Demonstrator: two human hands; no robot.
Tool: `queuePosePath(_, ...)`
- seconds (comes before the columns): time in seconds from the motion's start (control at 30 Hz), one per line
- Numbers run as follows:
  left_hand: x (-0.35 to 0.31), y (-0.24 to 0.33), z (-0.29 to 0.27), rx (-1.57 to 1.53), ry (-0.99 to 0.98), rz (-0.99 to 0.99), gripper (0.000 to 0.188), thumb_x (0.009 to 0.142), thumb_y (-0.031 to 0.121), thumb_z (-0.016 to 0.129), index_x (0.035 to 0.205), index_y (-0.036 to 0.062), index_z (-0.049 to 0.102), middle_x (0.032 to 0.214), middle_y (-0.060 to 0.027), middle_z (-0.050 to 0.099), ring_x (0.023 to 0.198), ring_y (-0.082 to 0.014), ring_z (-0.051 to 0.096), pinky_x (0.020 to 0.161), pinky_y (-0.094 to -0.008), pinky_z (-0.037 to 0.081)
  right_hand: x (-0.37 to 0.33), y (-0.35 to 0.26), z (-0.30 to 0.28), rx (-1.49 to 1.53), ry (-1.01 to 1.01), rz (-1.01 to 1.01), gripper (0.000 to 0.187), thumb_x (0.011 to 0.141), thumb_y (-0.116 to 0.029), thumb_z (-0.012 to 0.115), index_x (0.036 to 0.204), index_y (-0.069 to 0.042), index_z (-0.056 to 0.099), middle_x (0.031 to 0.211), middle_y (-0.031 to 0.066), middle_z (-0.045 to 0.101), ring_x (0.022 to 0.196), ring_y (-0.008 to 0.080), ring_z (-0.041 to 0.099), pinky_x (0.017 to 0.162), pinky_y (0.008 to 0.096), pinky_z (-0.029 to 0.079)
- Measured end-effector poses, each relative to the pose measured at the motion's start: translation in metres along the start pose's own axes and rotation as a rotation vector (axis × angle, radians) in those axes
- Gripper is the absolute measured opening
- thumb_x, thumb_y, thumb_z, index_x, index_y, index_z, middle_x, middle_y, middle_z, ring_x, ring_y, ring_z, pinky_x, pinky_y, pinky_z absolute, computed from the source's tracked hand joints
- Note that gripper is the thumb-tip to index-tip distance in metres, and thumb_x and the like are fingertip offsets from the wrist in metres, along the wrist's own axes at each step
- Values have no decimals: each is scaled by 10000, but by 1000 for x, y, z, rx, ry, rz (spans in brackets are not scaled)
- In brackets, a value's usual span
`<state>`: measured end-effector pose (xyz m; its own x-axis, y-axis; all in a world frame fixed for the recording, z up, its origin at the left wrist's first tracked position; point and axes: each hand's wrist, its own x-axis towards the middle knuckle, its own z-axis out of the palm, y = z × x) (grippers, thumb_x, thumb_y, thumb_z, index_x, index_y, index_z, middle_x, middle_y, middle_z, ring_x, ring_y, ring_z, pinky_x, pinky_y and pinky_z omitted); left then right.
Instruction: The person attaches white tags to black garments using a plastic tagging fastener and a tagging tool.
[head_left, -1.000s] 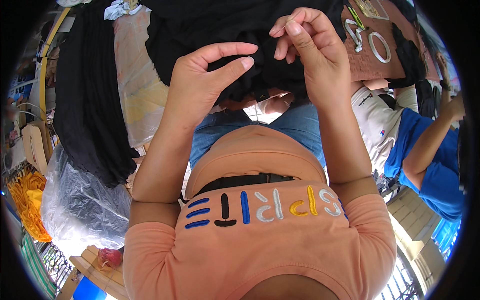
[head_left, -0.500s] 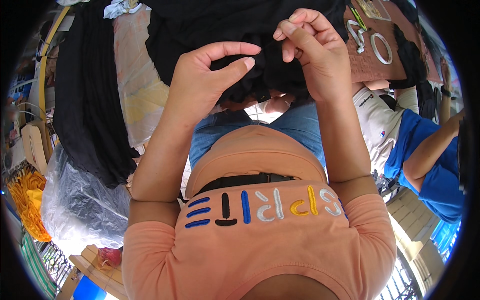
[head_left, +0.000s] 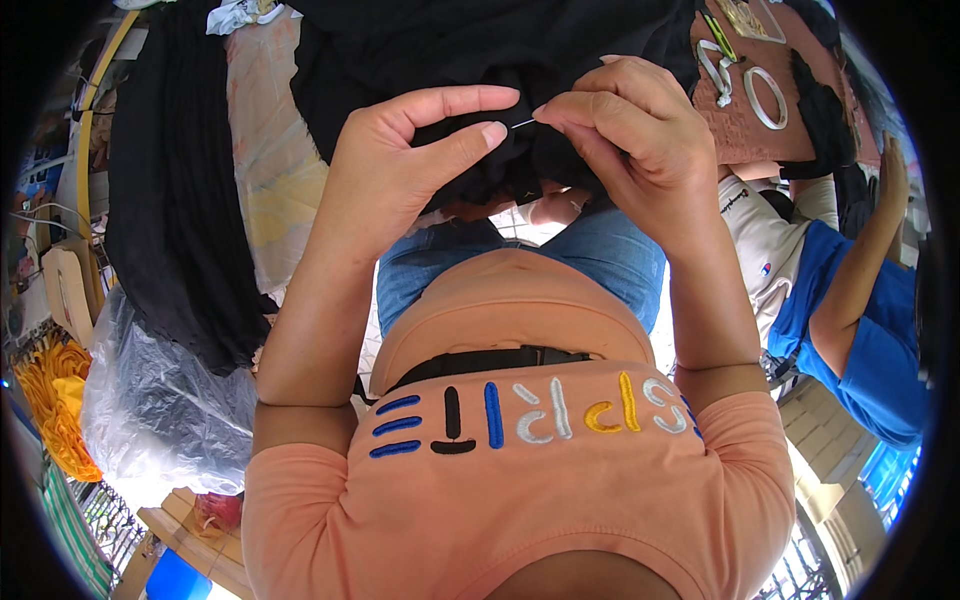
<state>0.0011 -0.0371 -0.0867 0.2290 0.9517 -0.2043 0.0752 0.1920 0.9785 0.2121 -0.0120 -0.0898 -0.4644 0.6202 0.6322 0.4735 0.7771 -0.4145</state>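
Between the thumb and forefinger of my right hand [head_left: 640, 125] I pinch a thin, shiny needle [head_left: 522, 124]. It points left, its far end close to the tip of my left thumb. My left hand [head_left: 400, 150] has its forefinger and thumb stretched out and apart; its other fingers are mostly hidden. Whether a thread runs between the hands cannot be made out against the dark background. Black cloth [head_left: 420, 45] lies on the table beyond both hands and hangs toward my lap.
Right of the cloth, a brown surface [head_left: 740, 140] bears a white ring [head_left: 765, 98], a white strip [head_left: 714, 72] and a green cutter [head_left: 718, 38]. More black fabric [head_left: 180, 180] hangs at left, near a clear plastic bag [head_left: 165, 400]. A co-worker in blue [head_left: 850, 310] sits at right.
My right hand has come down and turned toward my left, its fingers closing together, and the needle now shows. My left hand has barely moved. The co-worker's arm has shifted.
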Motion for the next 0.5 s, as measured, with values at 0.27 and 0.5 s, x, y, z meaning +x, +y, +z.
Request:
queuePosePath(0.27,-1,3,0,20,8,8,269,836,37,660,1104,27,673,1020,-25,681,866,-38,597,798,-186,469,7,-4,-3,-67,-29,-42,177,696,-9,723,856,-79,700,760,32,608,763,188,606,882,397,456)
queuePosePath(0.5,-2,3,2,22,17,7,268,835,33,659,1103,29,674,1017,-25,681,857,-33,595,787,-183,469,4,-3,-2,-87,-28,-34,182,698,-7,719,860,-89,709,753,14,616,739,163,626,953,422,432)
